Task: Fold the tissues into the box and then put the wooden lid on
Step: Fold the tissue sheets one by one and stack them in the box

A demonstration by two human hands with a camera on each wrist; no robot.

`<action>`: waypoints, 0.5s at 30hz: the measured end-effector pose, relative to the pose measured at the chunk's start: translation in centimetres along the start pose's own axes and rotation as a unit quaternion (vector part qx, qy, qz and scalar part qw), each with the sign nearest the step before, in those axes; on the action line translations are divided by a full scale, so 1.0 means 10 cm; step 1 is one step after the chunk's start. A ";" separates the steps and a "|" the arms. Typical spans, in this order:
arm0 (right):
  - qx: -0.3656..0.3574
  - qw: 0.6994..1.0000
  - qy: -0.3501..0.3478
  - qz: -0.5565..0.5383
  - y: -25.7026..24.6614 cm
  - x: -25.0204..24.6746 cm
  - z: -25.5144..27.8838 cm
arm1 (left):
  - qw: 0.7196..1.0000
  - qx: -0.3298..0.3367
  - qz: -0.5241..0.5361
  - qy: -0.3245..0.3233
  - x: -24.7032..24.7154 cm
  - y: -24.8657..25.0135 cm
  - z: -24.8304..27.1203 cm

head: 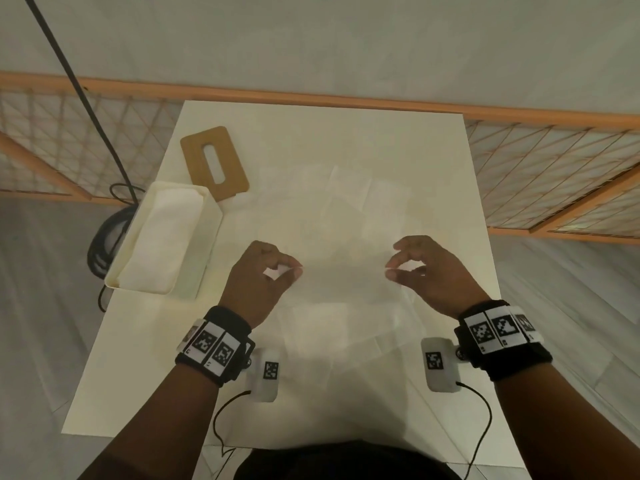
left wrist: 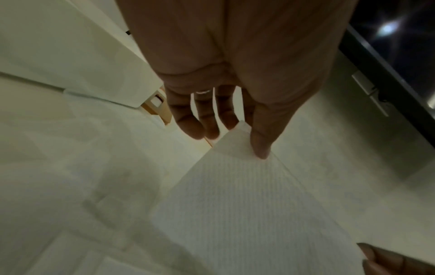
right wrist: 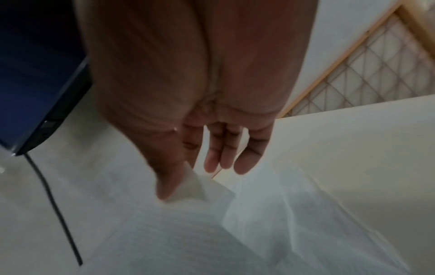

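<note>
Head view: left hand (head: 258, 275) and right hand (head: 427, 271) each pinch a corner of the thin white tissue sheet (head: 343, 282); the open cream rectangular box (head: 207, 244), long axis running away, sits at the table's left edge, nearer the left hand.
Left wrist view: thumb and finger clamp the tissue corner.
Right wrist view: same pinch, blurred.

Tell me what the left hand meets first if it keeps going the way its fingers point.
Probably only the thin white tissue sheet the left hand already pinches, then bare white table; depth is unclear.

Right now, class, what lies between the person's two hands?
The tissue, seen in the head view: the left hand pinches one corner, the right hand the other, and the sheet spans the gap above the table.
</note>
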State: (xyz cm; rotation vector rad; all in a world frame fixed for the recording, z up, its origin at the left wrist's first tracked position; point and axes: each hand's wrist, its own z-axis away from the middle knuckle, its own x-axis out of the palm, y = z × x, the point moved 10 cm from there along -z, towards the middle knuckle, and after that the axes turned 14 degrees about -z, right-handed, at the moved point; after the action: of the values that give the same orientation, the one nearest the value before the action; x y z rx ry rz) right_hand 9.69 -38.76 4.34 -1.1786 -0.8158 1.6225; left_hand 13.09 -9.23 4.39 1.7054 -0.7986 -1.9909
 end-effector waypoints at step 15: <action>0.106 0.991 0.009 0.083 0.90 0.42 -0.37 | 0.980 -0.099 -0.101 -0.141 0.82 -0.60 0.23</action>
State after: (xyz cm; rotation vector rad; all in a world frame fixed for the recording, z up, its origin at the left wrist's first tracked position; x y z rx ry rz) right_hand 10.10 -37.95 -6.25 -1.1305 -0.5311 1.7829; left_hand 9.77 -9.47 -5.48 1.4599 -0.5075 -2.4003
